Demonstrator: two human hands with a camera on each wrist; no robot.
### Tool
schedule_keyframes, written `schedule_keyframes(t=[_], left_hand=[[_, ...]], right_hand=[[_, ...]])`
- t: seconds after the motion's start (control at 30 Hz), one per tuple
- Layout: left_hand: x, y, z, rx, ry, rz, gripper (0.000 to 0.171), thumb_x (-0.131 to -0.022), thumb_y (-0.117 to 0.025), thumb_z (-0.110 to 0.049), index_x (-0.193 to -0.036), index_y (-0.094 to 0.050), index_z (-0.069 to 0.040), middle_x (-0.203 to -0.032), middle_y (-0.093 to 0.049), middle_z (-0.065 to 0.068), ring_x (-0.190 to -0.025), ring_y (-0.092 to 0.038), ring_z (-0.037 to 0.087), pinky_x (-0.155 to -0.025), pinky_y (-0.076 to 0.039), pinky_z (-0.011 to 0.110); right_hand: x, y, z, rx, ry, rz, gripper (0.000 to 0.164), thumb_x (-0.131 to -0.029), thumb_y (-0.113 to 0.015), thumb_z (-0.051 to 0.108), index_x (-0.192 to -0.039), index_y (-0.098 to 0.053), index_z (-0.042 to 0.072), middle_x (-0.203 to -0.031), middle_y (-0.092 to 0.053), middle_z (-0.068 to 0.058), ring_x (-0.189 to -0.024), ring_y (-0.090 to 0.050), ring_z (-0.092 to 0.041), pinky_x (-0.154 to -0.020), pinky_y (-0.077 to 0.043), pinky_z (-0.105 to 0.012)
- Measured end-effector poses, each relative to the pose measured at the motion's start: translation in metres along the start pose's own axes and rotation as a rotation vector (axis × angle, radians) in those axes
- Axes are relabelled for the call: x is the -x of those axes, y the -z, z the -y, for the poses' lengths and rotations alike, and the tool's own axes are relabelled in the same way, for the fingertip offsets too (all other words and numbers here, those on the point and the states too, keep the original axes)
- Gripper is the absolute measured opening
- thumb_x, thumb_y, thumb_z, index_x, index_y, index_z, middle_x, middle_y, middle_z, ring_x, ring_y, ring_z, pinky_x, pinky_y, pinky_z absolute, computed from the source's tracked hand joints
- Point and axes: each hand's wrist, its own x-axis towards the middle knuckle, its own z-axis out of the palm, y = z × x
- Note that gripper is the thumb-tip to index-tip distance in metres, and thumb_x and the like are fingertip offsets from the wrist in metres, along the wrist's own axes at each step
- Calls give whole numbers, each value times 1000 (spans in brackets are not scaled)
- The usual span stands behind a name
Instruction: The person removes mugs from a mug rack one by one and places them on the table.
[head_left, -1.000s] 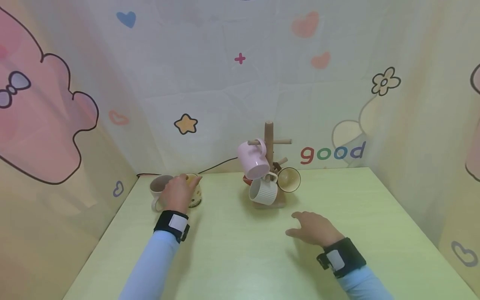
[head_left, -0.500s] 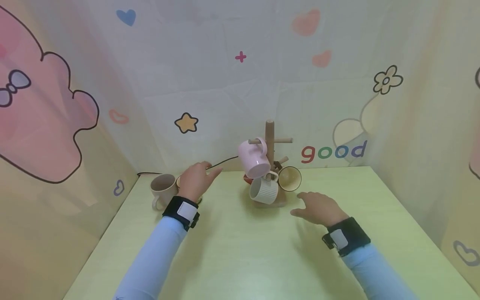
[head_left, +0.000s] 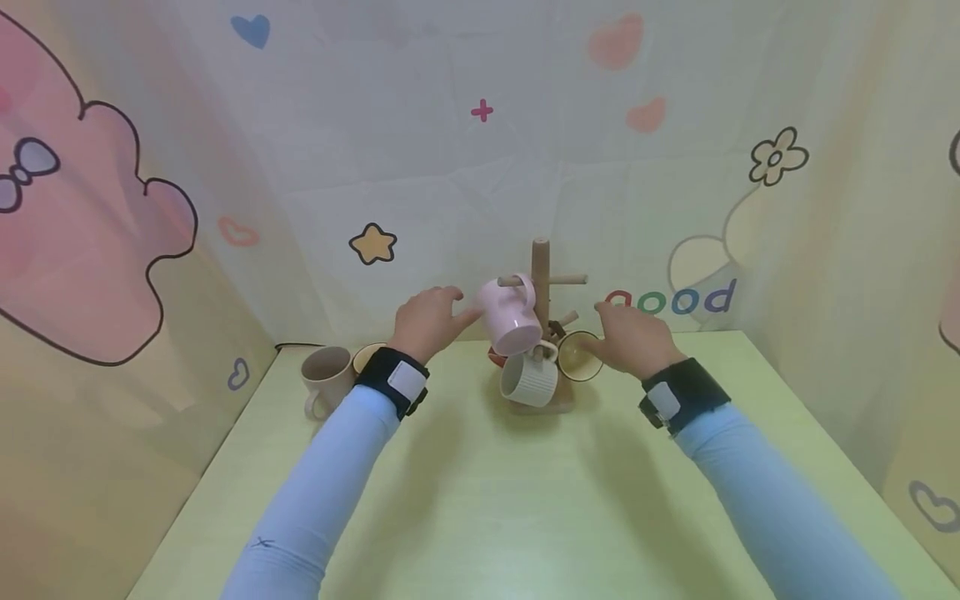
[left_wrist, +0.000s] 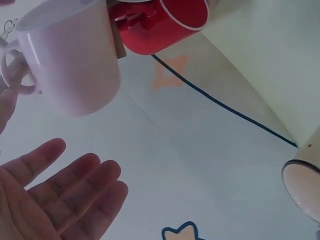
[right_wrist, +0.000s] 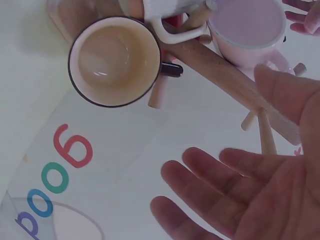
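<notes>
A wooden mug tree [head_left: 540,267] stands at the back of the table, hung with several mugs. On its upper left peg hangs a pink mug [head_left: 512,318], tilted. Below are a white ribbed mug [head_left: 529,380], a cream mug [right_wrist: 115,60] with a dark rim, and a red mug [left_wrist: 165,25] mostly hidden in the head view. My left hand [head_left: 431,323] is just left of the pink mug, fingers spread and holding nothing. My right hand [head_left: 637,340] is raised at the tree's right, its thumb overlapping the cream mug in the head view, palm empty.
At the table's back left stand a greyish mug [head_left: 327,377] and a yellowish mug [head_left: 366,358], partly hidden by the left wrist. A dark cable [left_wrist: 220,104] runs along the back. A patterned curtain [head_left: 420,150] hangs behind the table [head_left: 495,500].
My left hand has left the yellowish mug and moved right and up to the pink mug. My right hand has risen from the table's middle to beside the mug tree.
</notes>
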Motion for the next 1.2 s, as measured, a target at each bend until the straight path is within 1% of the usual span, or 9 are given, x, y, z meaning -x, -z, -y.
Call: schedule_keyframes(t=[0.2,0.33,0.43,0.5,0.57,0.63,0.8,0.93,1.2], left_hand=[[-16,6,-19,-35,-39,17,62,-97,-53,-56,-135,-59,-7,-127,-64,13,-111,-62,29,-90,-53,46],[-26,8,-29,-35,-62,14,59,-98,-53,-55,-134,-60,-8,-125,-65,12,-108,-62,26,-89,-53,44],[-32,10,-35,-57,-95,4,54,-98,-55,-52,-131,-62,-9,-121,-66,11,-102,-63,24,-85,-55,41],[-35,11,-39,-79,-124,-2,48,-99,-57,-48,-129,-64,-10,-118,-67,10,-99,-64,23,-83,-55,40],[-37,12,-42,-93,-146,-7,42,-100,-57,-44,-125,-67,-11,-114,-68,9,-96,-64,22,-81,-55,38],[-38,12,-45,-101,-153,-3,38,-100,-57,-41,-121,-69,-12,-111,-68,8,-94,-63,21,-81,-55,37],[-40,11,-51,-133,-156,26,32,-103,-54,-35,-117,-69,-12,-103,-65,6,-89,-59,20,-81,-54,35],[-38,7,-54,-177,-170,42,28,-103,-56,-31,-120,-67,-11,-104,-65,7,-91,-59,20,-85,-54,35],[-37,4,-52,-197,-166,45,29,-103,-55,-30,-121,-65,-10,-105,-65,8,-91,-60,21,-87,-54,34]], right_hand=[[-20,16,10,-14,-28,-93,72,-97,-62,40,-144,-38,-10,-125,-58,-34,-106,-62,-47,-80,-54,-58],[-31,21,17,-5,-34,-120,66,-99,-58,38,-143,-41,-7,-126,-59,-31,-108,-62,-45,-82,-53,-56],[-37,23,20,11,-30,-151,49,-101,-56,35,-131,-54,-4,-113,-66,-25,-96,-66,-40,-75,-56,-52],[-40,22,20,20,-23,-186,38,-102,-55,31,-118,-60,-3,-98,-69,-20,-83,-67,-35,-67,-56,-49],[-41,21,20,25,-10,-221,31,-103,-54,27,-107,-63,-2,-86,-68,-17,-71,-65,-31,-60,-54,-47],[-43,20,19,26,-4,-247,29,-104,-53,25,-104,-64,-1,-82,-67,-15,-68,-63,-29,-58,-53,-46],[-44,18,19,17,-17,-260,27,-104,-51,21,-110,-67,-1,-86,-70,-16,-70,-63,-30,-63,-54,-47],[-43,16,18,16,-36,-247,27,-104,-53,20,-112,-67,-1,-91,-71,-17,-73,-64,-30,-67,-55,-47],[-46,16,20,11,-50,-241,28,-103,-54,22,-115,-69,1,-95,-71,-17,-79,-66,-31,-70,-55,-48]])
